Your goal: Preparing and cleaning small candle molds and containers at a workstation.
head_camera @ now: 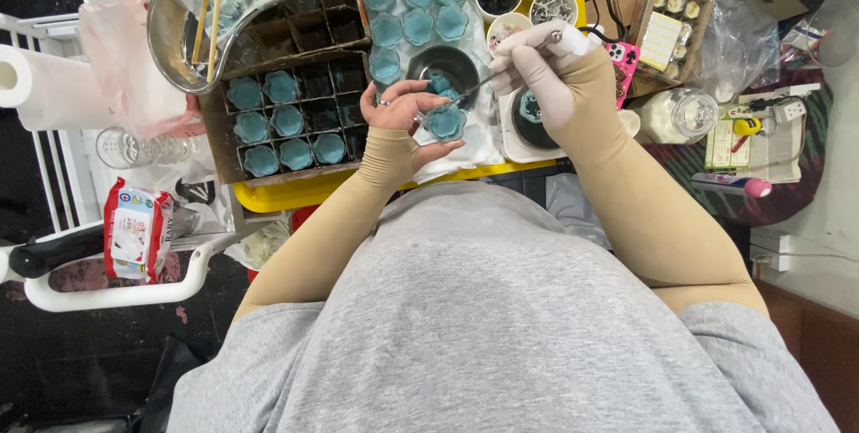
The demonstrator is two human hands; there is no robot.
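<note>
Left hand (400, 111) grips a blue flower-shaped cup (445, 122); gloved right hand (546, 71) clasps a metal tool (501, 72)

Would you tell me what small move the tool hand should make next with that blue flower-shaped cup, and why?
Probably lower the thin metal tool a little further into the blue flower-shaped cup. The left hand holds that cup just below the dark bowl, and the gloved right hand angles the tool's tip toward it, though whether the tip touches is unclear.

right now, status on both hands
Left hand holds small blue flower-shaped cup. Right hand, gloved, holds thin metal tool, tip near the cup. Nothing between them.
</note>
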